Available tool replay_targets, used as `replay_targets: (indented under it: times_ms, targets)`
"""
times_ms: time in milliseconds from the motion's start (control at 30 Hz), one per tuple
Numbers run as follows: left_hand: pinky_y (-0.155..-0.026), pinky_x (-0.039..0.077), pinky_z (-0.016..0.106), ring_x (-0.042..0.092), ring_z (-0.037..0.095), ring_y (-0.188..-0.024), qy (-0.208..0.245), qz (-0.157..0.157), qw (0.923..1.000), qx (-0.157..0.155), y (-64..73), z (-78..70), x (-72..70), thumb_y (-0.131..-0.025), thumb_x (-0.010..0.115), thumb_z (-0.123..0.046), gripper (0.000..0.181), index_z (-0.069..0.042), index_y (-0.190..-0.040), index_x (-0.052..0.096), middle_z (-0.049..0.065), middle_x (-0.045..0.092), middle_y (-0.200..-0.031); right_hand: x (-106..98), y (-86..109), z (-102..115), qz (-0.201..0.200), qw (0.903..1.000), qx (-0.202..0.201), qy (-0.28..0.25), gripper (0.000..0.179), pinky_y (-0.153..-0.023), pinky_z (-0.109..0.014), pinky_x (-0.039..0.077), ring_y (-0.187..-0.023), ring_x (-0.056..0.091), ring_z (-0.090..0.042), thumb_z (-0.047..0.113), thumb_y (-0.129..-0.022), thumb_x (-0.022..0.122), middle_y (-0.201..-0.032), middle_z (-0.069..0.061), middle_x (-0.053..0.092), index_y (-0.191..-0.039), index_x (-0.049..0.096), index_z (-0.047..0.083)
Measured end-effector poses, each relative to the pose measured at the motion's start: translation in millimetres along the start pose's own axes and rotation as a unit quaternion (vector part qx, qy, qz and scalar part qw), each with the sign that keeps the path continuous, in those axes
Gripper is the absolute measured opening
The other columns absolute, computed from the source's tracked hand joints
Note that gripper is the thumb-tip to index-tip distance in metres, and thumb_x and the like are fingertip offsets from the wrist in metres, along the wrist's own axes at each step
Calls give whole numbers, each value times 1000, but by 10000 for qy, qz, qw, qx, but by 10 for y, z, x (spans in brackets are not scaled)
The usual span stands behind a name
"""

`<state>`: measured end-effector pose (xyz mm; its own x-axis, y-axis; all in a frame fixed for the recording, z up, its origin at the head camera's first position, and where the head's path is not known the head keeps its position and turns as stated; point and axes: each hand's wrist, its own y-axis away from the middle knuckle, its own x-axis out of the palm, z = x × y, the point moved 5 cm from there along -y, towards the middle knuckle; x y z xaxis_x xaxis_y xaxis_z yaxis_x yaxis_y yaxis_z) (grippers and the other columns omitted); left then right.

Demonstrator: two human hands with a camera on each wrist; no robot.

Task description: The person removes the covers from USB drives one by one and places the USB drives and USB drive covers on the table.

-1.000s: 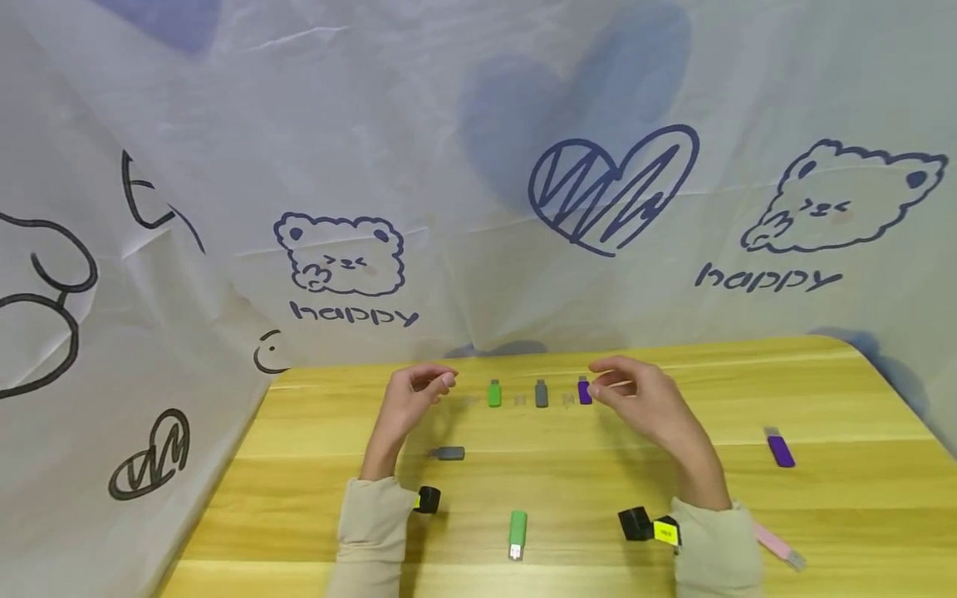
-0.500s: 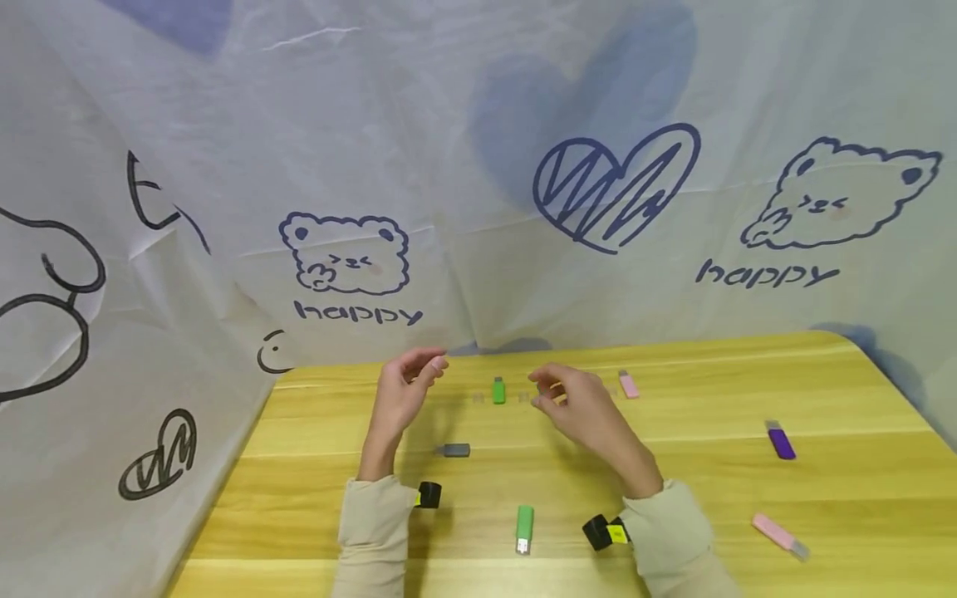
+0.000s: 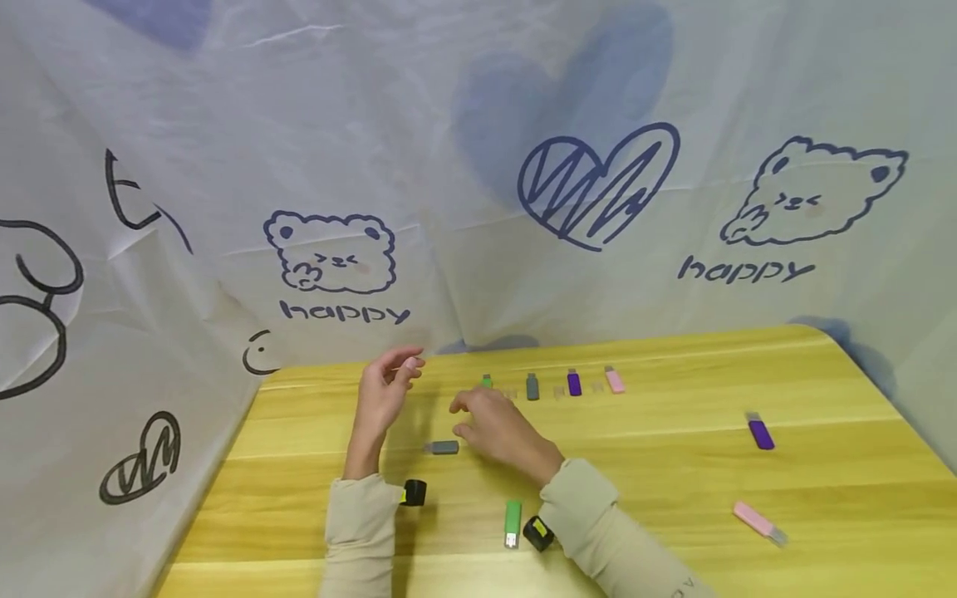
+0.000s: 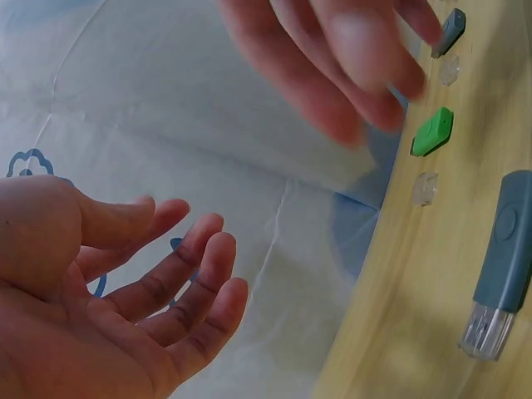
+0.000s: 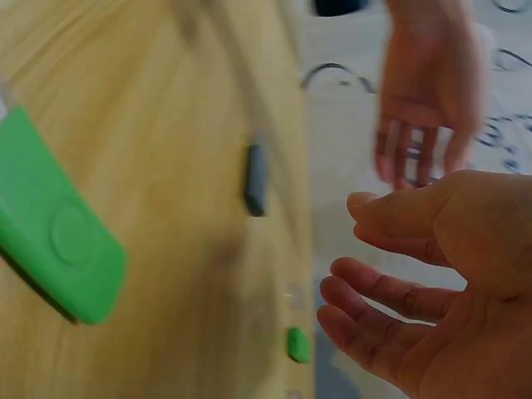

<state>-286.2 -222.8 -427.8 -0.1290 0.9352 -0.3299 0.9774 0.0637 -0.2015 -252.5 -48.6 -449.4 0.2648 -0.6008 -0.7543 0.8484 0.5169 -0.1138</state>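
Note:
My left hand [image 3: 380, 397] hovers above the table's left part, fingers loosely bent and holding nothing. My right hand [image 3: 499, 428] reaches over the middle, also with nothing in its relaxed fingers, partly covering the green USB stick [image 3: 487, 380] of the back row. Beside its fingertips lies a grey USB stick [image 3: 444, 448], which has a clear cap in the left wrist view. Along the back row follow a grey USB stick [image 3: 532, 386], a purple USB stick [image 3: 574, 382] and a pink USB stick [image 3: 615, 379]. Small clear pieces [image 4: 425, 189] lie between them.
Nearer the front lies another green USB stick [image 3: 512, 522]. At the right are a second purple USB stick [image 3: 760, 433] and a second pink one [image 3: 757, 520]. A drawn-on cloth [image 3: 463, 249] hangs behind the wooden table [image 3: 658, 465].
My right hand has swept left along the back row, uncovering the pink, purple and grey sticks there. My left hand has hardly moved, and the sticks stay in place.

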Motion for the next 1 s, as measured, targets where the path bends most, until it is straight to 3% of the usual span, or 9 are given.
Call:
replay_targets:
  times_ms: [133,400,633,700,900,1000]
  targets:
    - [-88,57,42,66,37,-101,-11,-81,10000,-35,0,-5,-30,-107,55,-7,24,4,-124,68,23,70,-115,162,-96,20,265,9991,-54,335,24,-92,-39,54,-105,63,-24,13,-96,73,-115,-10,67,-118,72,2]
    - [-81,55,25,67,33,-99,79,-121,9999,-48,-14,2,-55,-106,57,-7,24,4,-123,69,25,70,-115,333,-245,87,637,9951,-194,735,22,-90,-31,54,-102,63,-21,16,-95,76,-109,-8,70,-111,75,1]
    - [-79,53,19,68,27,-97,-56,-94,9999,-115,-17,16,-45,-106,58,-9,24,4,-123,69,24,70,-114,322,-270,98,576,9952,-337,710,2,-74,-25,52,-81,59,-13,2,-89,76,-87,-3,68,-89,74,2]
    - [-78,52,19,68,28,-97,-89,-117,9998,-125,-19,21,-43,-105,58,-8,24,4,-123,69,23,71,-114,316,-270,103,559,9957,-375,638,8,-71,-25,51,-75,57,-11,-2,-88,75,-83,-1,67,-83,72,4]
    - [-78,53,21,68,35,-101,-255,73,9996,-126,-13,96,55,-106,57,-7,24,4,-124,69,23,71,-114,283,-250,50,401,9980,-321,373,17,-82,-31,52,-73,54,-11,-3,-86,78,-77,2,65,-76,69,8]
    - [-78,53,22,68,34,-101,-323,157,9993,-122,16,109,99,-106,57,-7,24,4,-123,69,23,71,-114,244,-220,22,416,9987,-221,209,15,-81,-30,49,-77,51,-12,-1,-86,78,-78,2,64,-78,70,8]
